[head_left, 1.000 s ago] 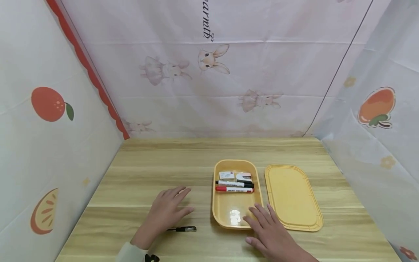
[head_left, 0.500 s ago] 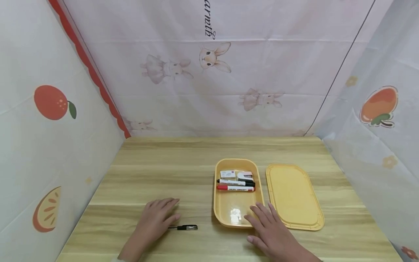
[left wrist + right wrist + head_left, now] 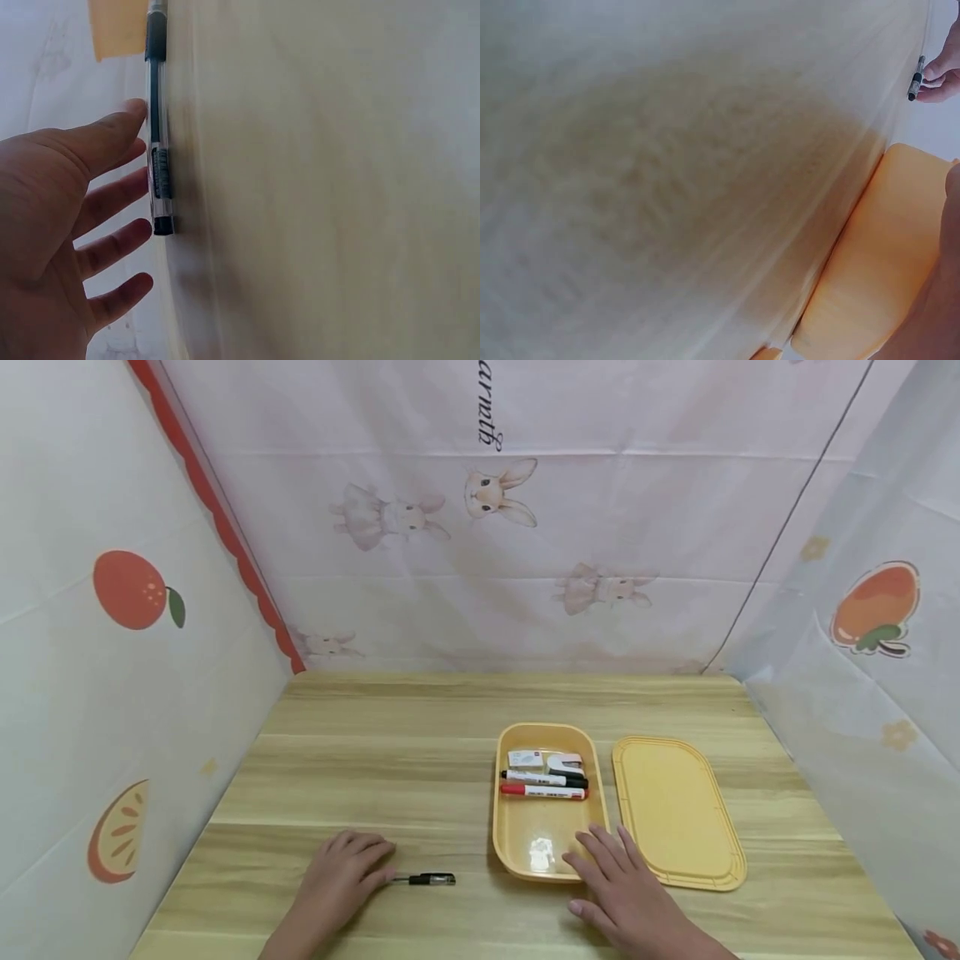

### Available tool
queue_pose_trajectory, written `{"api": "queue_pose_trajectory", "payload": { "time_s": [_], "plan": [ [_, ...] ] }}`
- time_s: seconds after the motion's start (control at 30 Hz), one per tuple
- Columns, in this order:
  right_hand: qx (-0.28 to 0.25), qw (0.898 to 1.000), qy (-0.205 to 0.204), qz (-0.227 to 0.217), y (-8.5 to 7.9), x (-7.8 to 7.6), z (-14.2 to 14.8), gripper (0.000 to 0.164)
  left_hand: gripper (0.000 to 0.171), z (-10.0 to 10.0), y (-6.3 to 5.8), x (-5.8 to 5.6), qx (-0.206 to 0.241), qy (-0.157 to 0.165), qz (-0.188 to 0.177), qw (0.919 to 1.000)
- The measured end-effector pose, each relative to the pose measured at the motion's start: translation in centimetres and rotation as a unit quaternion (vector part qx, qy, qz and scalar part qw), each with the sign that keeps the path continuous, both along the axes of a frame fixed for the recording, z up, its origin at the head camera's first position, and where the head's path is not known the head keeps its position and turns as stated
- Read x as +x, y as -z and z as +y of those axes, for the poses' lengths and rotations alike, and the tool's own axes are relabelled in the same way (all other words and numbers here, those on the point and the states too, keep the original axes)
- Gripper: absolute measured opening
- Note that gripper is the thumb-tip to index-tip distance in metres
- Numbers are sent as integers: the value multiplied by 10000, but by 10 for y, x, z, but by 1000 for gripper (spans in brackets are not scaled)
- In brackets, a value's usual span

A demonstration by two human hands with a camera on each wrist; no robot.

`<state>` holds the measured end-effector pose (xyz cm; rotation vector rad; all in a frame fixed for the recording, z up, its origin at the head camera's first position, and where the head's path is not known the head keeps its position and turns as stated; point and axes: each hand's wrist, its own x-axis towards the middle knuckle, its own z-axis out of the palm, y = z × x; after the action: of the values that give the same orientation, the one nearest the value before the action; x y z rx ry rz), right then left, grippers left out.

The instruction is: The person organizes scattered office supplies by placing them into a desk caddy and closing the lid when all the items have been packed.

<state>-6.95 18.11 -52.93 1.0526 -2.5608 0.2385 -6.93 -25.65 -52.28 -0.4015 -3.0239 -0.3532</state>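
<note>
Resting my left hand point(image 3: 341, 875), fingers loosely apart, at the pen point(image 3: 432, 878) left of the yellow box point(image 3: 532, 828), contact unclear, I'm favouring a mid-barrel pinch, right hand point(image 3: 621, 892) relaxed at the box's rim.

Left hand point(image 3: 336, 875) and right hand point(image 3: 621, 887), as I view them remotely: bare, with round-tipped fingers point(image 3: 116, 251); behind each grip, an uncovered forearm point(image 3: 291, 937).
</note>
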Motion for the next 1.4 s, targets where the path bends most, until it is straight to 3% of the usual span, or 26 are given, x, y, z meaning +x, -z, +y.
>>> {"api": "queue_pose_trajectory", "payload": {
  "time_s": [0.33, 0.53, 0.77, 1.03, 1.4],
  "plan": [
    [-11, 10000, -42, -49, -1, -1, 0, 53, 30, -8, -2, 10, 15, -70, 284, 9996],
    [-67, 10000, -41, -6, 0, 0, 1, 51, 17, -8, -4, 11, 174, -155, 228, 9995],
    [-49, 10000, -57, 3, 0, 0, 0, 51, 17, -11, -7, 17, 122, -199, 240, 9994],
    [-78, 10000, -24, 45, 1, 0, 1, 51, 15, -13, -7, 17, 180, -328, 79, 9993],
    [-88, 10000, -3, 37, 2, -1, 1, 52, 13, -12, -13, 13, 308, -405, 189, 9985]
  ]
}}
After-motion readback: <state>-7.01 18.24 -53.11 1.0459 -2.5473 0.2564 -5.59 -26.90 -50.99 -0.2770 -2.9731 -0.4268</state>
